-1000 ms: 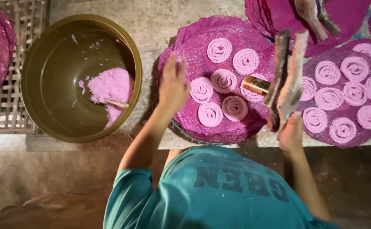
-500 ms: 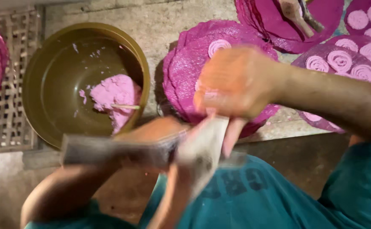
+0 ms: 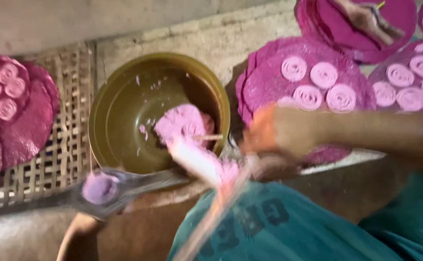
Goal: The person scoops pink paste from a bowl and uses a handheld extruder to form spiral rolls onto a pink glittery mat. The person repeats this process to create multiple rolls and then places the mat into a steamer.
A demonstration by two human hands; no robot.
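Everything near me is motion-blurred. My left hand [image 3: 83,224] comes up from the bottom left and grips a grey handle of a hand press [image 3: 139,181], whose cup holds a lump of pink dough [image 3: 100,188]. My right hand [image 3: 279,133], reaching in from the right, closes on the press's other handle [image 3: 216,212], which slants down over my teal shirt. A smear of pink dough [image 3: 197,159] stretches between the two handles. Just behind it, an olive-brown bowl [image 3: 119,92] holds more pink dough [image 3: 185,123].
A round magenta mat [image 3: 269,72] with spiral dough coils lies right of the bowl, and more coil-covered mats [image 3: 409,82] lie farther right. A wooden tool rests on the top right mat [image 3: 404,14]. A woven bamboo rack [image 3: 71,145] at left carries further pink mats [image 3: 23,121].
The press came off the mats at right and swung down in front of me. Its cup now holds pink dough at lower left, and the view has shifted toward the bowl.
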